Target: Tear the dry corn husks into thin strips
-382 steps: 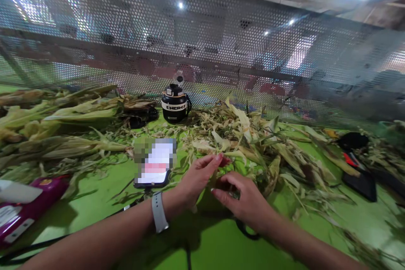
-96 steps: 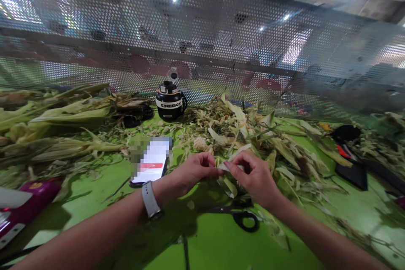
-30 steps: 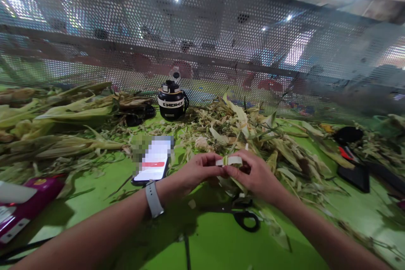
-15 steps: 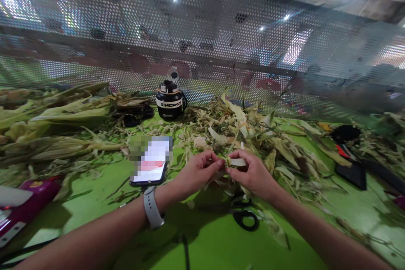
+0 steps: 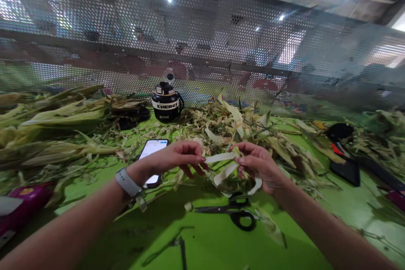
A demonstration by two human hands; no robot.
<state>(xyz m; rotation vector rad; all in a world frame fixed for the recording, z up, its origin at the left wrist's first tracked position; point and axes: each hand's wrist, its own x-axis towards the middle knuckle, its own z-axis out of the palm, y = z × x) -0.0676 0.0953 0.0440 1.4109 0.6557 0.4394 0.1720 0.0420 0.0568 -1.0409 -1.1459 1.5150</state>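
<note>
A pale strip of corn husk (image 5: 220, 158) is stretched between my two hands. My left hand (image 5: 185, 158) pinches its left end between thumb and fingertips. My right hand (image 5: 261, 166) is closed on the other end, where a small yellowish knot or fold shows. From my right hand a loose loop of the strip hangs below. Black scissors (image 5: 221, 209) lie on the green table (image 5: 202, 244) under my hands, blades pointing left. A phone (image 5: 155, 146) with a lit screen lies behind my left wrist, partly covered by it.
Dried husk scraps (image 5: 240, 122) pile up behind my hands. Longer husks (image 5: 63, 118) lie at left, near a purple tool (image 5: 31, 200). A black "ENERGY" jug (image 5: 165, 107) stands before a perforated metal screen (image 5: 202, 29). A dark flat device (image 5: 344, 171) lies at right.
My hands have moved apart, my left hand going left over the phone. The strip now spans the gap between them, and the scissors are more fully visible.
</note>
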